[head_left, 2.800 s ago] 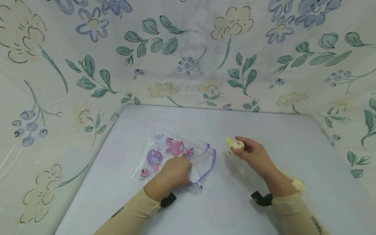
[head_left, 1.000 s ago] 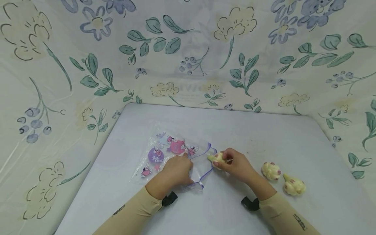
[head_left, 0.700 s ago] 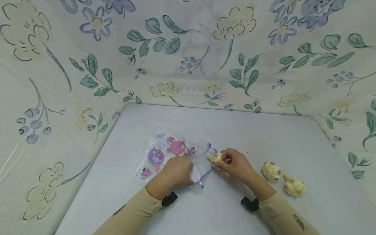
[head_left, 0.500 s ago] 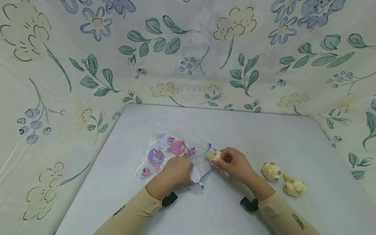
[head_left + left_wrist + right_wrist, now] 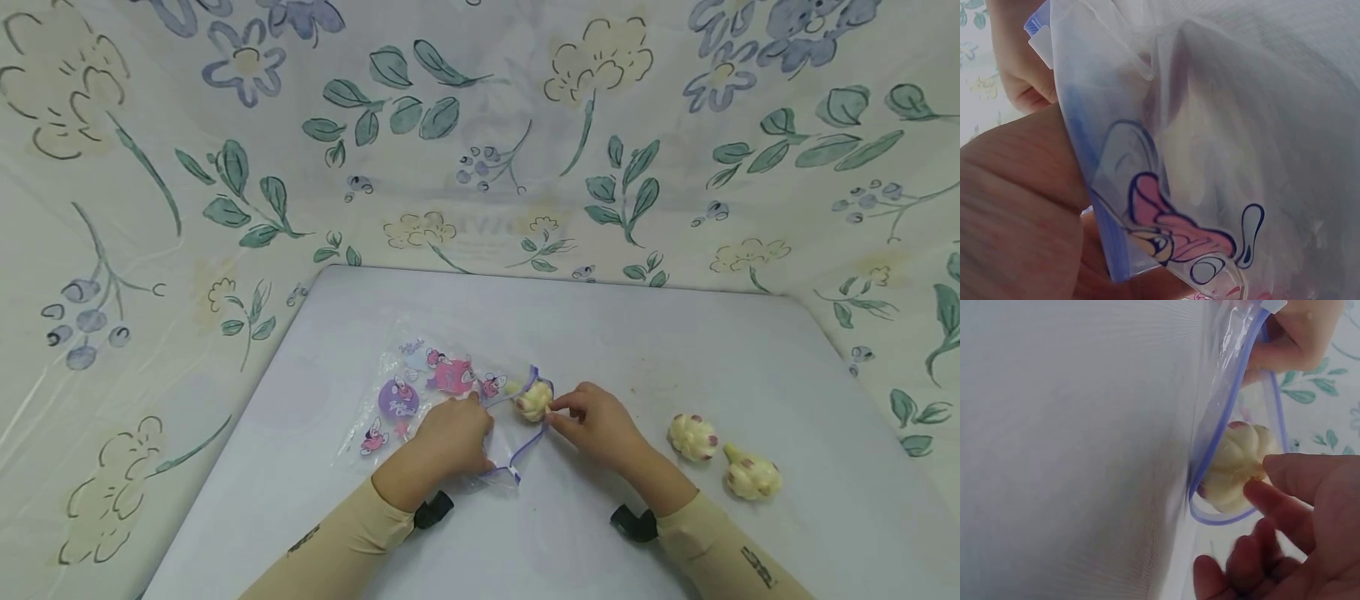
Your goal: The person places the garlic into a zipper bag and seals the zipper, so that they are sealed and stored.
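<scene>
A clear zip bag [image 5: 397, 400] with pink and purple cartoon prints lies on the table, its purple-edged mouth spread towards the right. My left hand [image 5: 450, 437] holds the bag by its mouth. In that mouth sits a cream garlic bulb [image 5: 534, 402] with purplish patches, stem pointing into the bag. The thumb and a finger of my right hand [image 5: 600, 425] pinch the bulb's root end; the right wrist view shows those fingertips [image 5: 1272, 465] close together there, the other fingers curled below. Through the plastic in the left wrist view, a pale blurred shape [image 5: 1188, 144] shows.
Two more garlic bulbs lie on the right side of the table, one whole round bulb [image 5: 692, 437] and one with a green-yellow stem [image 5: 752, 475]. A white tabletop [image 5: 600, 325] ends at a flower-printed sheet [image 5: 487, 108] behind.
My right hand has carried the garlic bulb leftward from beside the bag into its mouth, its hold slipping back to the root end. My left hand stays at the bag.
</scene>
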A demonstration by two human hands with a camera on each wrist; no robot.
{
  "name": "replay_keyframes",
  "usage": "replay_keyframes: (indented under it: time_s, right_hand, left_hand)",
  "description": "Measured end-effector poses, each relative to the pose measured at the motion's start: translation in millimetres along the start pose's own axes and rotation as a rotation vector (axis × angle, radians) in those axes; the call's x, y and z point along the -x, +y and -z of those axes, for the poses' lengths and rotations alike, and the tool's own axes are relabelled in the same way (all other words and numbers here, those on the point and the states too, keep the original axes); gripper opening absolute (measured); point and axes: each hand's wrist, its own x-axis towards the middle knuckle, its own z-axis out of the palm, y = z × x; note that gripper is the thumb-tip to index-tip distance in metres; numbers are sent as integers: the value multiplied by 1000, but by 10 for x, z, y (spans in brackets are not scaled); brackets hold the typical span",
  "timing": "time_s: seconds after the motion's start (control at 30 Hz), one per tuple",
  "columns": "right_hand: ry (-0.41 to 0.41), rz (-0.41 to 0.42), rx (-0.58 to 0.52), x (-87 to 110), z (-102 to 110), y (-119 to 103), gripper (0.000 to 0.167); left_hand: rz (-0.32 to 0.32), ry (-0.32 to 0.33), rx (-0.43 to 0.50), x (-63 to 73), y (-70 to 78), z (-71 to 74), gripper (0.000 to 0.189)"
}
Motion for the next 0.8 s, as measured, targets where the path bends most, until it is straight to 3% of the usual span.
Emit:
replay_keyframes:
  time_s: [0.5, 0.67, 0.8]
  right_hand:
    - [42, 94, -9, 43, -26, -14, 16]
    - [-26, 168, -34, 46, -26, -9, 21]
    - [-91, 167, -3, 51, -22, -12, 30]
  left_hand:
    - [-3, 18, 4, 4, -5, -20, 38]
    - [-4, 22, 3, -2, -7, -24, 39]
    - [-12, 27, -2, -8, -13, -32, 39]
